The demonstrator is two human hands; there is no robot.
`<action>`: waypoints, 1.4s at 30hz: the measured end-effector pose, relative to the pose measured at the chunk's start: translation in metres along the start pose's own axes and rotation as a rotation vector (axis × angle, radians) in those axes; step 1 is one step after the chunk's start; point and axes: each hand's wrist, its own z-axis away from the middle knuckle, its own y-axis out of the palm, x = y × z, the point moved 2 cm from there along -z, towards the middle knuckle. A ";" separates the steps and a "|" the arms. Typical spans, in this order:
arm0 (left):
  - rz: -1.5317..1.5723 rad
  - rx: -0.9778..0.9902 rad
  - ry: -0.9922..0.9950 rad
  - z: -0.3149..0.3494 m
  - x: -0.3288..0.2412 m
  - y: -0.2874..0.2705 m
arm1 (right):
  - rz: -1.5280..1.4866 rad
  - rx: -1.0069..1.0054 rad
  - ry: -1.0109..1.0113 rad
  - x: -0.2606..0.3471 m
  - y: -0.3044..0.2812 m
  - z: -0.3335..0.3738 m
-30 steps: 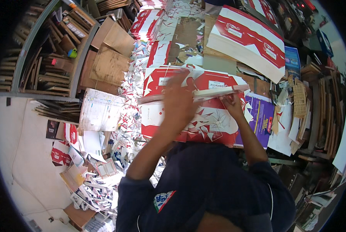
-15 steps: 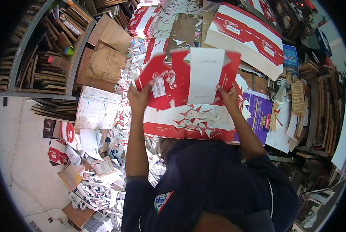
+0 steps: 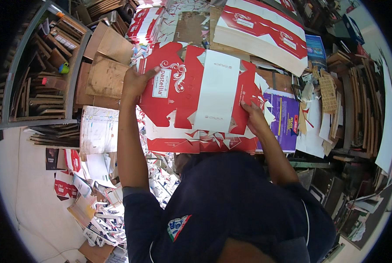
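A red-and-white die-cut box blank (image 3: 217, 90) hangs flat between my two hands, with cut flaps and notches along its edges. My left hand (image 3: 136, 85) grips its left red panel, the thumb lying on top. On the right edge, my right hand (image 3: 253, 117) pinches the red flap, thumb uppermost; its other fingers are mostly hidden. Below the blank lies a printed red-and-white sheet (image 3: 174, 146) on the work surface, partly covered by the blank. Pointed paper offcuts (image 3: 222, 141) are strewn over that sheet.
A tall stack of printed sheets (image 3: 264, 28) stands at the far right, and another red-and-white pile (image 3: 145, 24) at the far left. Beside my right forearm is a purple printed board (image 3: 283, 118). Shelves (image 3: 75, 83) hold wooden boards. Paper scraps (image 3: 161, 182) cover the floor.
Both hands have shifted left in view, still holding the blank. The blank now looks larger and faces up more squarely, tilted slightly down to the right. The whole view has also shifted.
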 end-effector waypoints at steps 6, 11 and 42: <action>0.035 -0.013 0.005 -0.011 0.027 0.002 | 0.174 -0.092 -0.066 0.015 -0.005 0.000; -0.052 -0.137 0.237 0.010 0.020 0.013 | 0.431 -0.090 -0.267 0.006 -0.043 -0.029; -0.599 0.557 0.895 0.085 -0.141 0.405 | -0.568 -0.850 -0.617 -0.089 -0.161 0.181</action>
